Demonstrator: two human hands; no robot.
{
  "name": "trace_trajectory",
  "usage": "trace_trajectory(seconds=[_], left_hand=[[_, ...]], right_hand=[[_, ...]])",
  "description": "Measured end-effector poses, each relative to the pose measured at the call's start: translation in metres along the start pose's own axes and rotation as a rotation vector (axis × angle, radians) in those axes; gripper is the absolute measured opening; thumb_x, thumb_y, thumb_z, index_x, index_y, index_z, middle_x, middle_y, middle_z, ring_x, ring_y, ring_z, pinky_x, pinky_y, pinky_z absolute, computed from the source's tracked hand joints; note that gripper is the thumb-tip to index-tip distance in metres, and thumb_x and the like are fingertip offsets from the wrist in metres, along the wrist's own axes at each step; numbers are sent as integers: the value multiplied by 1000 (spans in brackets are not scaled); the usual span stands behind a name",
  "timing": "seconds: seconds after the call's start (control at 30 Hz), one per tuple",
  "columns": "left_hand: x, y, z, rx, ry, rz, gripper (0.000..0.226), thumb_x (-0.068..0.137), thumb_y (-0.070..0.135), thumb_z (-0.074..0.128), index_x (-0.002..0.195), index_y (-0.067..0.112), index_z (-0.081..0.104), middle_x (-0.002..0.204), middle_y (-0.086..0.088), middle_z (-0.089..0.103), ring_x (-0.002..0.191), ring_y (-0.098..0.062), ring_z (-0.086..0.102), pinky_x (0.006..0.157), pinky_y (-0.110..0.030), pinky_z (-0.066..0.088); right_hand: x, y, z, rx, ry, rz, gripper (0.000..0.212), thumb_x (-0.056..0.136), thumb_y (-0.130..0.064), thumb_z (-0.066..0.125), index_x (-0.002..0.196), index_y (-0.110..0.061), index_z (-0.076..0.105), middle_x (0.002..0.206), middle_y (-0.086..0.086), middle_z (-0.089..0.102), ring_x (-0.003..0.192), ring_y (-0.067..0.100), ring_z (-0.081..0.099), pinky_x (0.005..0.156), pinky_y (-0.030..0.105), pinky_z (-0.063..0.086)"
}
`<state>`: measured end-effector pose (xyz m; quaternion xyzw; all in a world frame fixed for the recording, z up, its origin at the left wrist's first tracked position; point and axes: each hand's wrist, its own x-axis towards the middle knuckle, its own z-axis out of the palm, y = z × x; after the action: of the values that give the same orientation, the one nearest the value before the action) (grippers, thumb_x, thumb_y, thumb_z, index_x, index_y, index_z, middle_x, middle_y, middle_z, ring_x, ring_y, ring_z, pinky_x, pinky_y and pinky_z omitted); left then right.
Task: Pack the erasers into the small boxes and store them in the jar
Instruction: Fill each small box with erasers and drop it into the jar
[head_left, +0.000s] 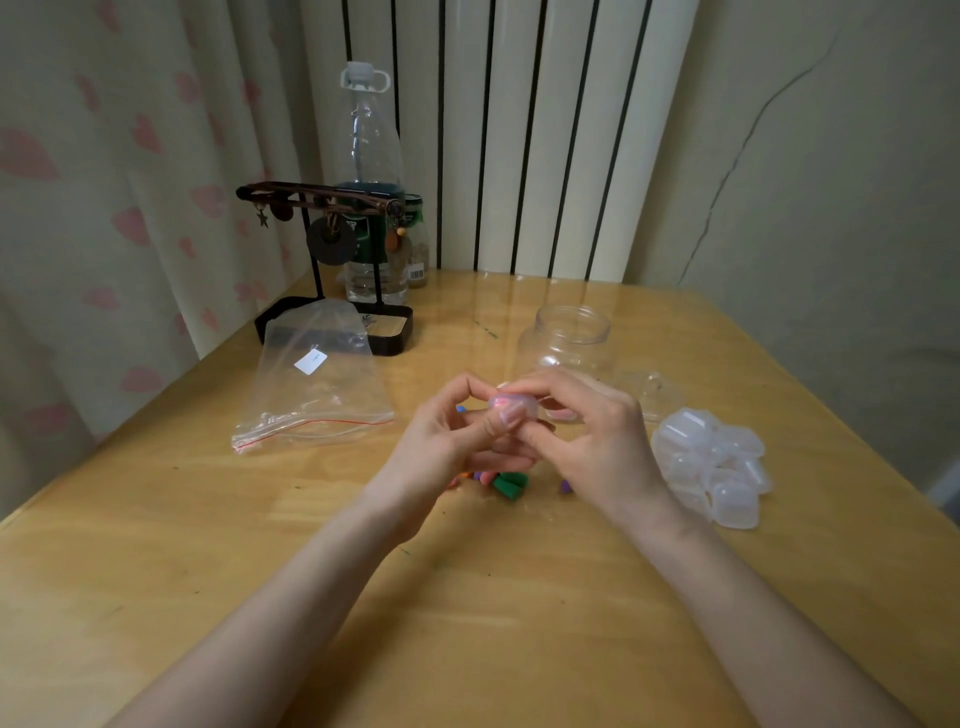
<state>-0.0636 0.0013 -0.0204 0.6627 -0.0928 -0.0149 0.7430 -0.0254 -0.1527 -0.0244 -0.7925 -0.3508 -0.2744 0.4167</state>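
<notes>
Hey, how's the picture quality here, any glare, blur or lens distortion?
Head view: dim, warm light. Glare streaks lie on the glossy table near the jar. Wide-angle bending curves the table's edges. The small box pinched between the left hand and right hand looks soft, its contents a pinkish smear.

We see pink glowing through the frosted small box (511, 407), green erasers (510, 486) underneath, a purple eraser (566, 487) alongside. Milky-white boxes (711, 462), a clear bag (311, 384) with its red stripe, a cream curtain (104, 182) scattered with pink blotches.
</notes>
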Motion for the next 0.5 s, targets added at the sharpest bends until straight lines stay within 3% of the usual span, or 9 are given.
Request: trace_trajectory(seconds=[0.1, 0.23, 0.3, 0.4, 0.5], left_hand=[[-2, 0, 4, -13, -2, -23, 28, 78, 27, 62, 96, 8, 53, 86, -12, 72, 70, -19, 71, 47, -13, 43], [1, -3, 8, -76, 43, -65, 44, 80, 27, 61, 116, 4, 50, 92, -12, 73, 79, -24, 72, 61, -23, 57], [3, -5, 7, -7, 111, -95, 42, 86, 33, 57, 121, 11, 47, 96, -11, 74, 79, -26, 71, 59, -25, 56], [5, -4, 1, 86, 195, -103, 30, 94, 34, 50, 114, 12, 53, 92, -7, 74, 81, -30, 69, 75, -44, 55], [2, 0, -1, 130, 214, -104, 21, 97, 27, 47, 102, 12, 61, 89, -4, 75, 82, -29, 68, 84, -51, 52]], right_hand=[[-1, 3, 0, -21, 48, -75, 13, 78, -18, 70, 91, -16, 73, 91, -5, 70, 89, 10, 65, 69, 31, 55], [7, 12, 1, -91, 31, -43, 13, 81, -24, 67, 91, -19, 72, 93, -6, 68, 85, 11, 63, 69, 26, 52], [27, 26, -6, -110, 157, 95, 14, 80, -26, 69, 93, -19, 71, 92, -3, 67, 77, 8, 59, 68, 19, 47], [66, 55, -23, -194, 313, 335, 20, 80, -19, 73, 99, -18, 67, 91, -1, 66, 70, 7, 53, 70, 25, 48], [88, 70, -32, -342, 75, 434, 24, 82, -24, 71, 105, -20, 67, 103, 0, 68, 87, 16, 59, 82, 31, 49]])
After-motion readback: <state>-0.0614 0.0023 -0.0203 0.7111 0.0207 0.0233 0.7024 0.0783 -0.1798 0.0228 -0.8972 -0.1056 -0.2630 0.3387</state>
